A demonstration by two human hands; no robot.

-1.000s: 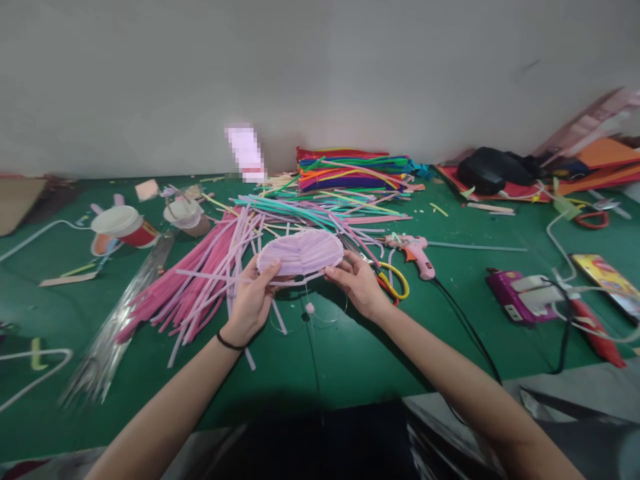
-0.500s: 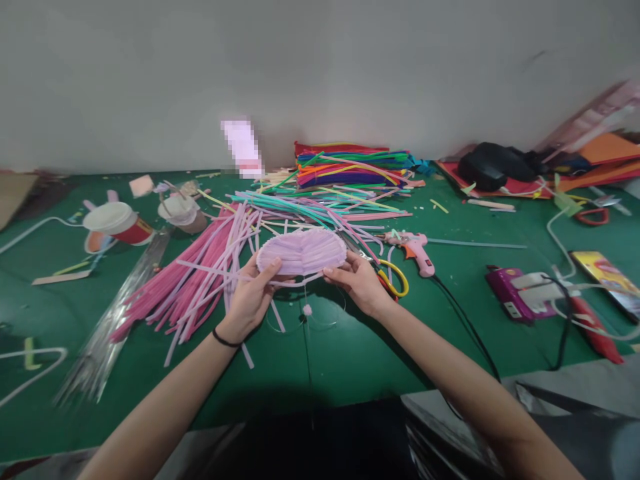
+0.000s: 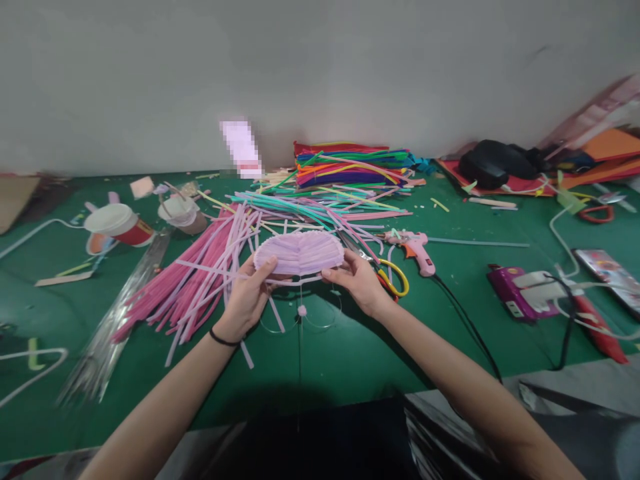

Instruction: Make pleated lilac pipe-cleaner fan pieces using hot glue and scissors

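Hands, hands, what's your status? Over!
Left hand, right hand: gripping lilac pipe-cleaner oval at each end. Loose pipe cleaners behind. Yellow-handled scissors near right hand.

Lilac chenille-stem panel [image 3: 299, 252]: oval, wider than tall, ribs running roughly lengthwise and meeting at a central seam, upper edge paler and finely scalloped, held raised, left of the pink hot-glue gun [image 3: 423, 260].

On my feed, the pleated lilac fuzzy oval [image 3: 299, 253] is above the flat green tabletop [image 3: 360, 367], with straight pink fuzzy stems [image 3: 186, 268] left and the pistol-shaped pink plastic glue gun [image 3: 420, 253] right. Behind it I see stacked multicoloured fuzzy stems [image 3: 350, 167]; farther right lies the boxy purple plastic socket block [image 3: 502, 287].
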